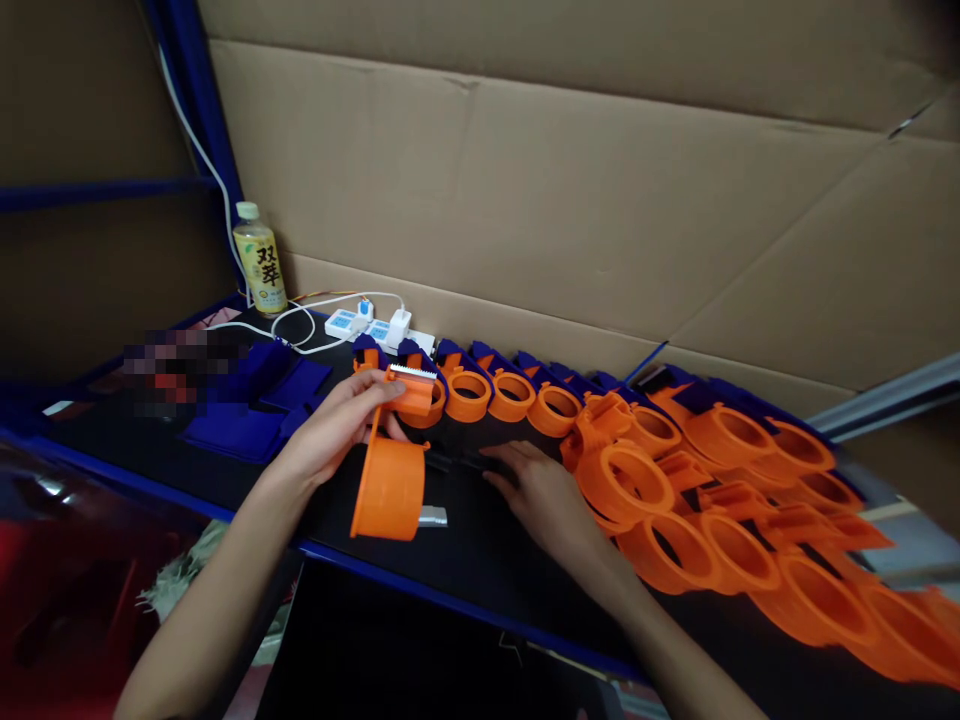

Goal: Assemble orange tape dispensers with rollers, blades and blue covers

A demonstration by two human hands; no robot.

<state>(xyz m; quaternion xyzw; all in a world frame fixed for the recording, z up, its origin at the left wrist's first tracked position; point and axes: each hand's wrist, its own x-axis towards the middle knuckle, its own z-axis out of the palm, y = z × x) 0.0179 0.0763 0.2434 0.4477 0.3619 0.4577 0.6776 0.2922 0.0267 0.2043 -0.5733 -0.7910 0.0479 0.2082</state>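
Note:
My left hand [345,415] is closed around an orange tape dispenser [390,488], its thumb on the upper part just below a serrated metal blade [414,372]. The dispenser's round hub hangs down over the black tabletop. Low over the table, my right hand [534,490] has its fingers stretched out to the left. Dark, thin shapes lie by those fingertips, too dim to name. Beneath the held dispenser a small silver metal strip [433,517] shows in part. Behind my hands stand several orange dispensers with dark blue parts [512,396].
Many orange dispenser bodies [679,553] are heaped at the right. Dark blue flat pieces [236,430] lie at the left. A yellow-labelled bottle [260,260] and a white power strip [379,328] with cables stand at the back, before a cardboard wall [525,180]. A blue edge [420,590] borders the table.

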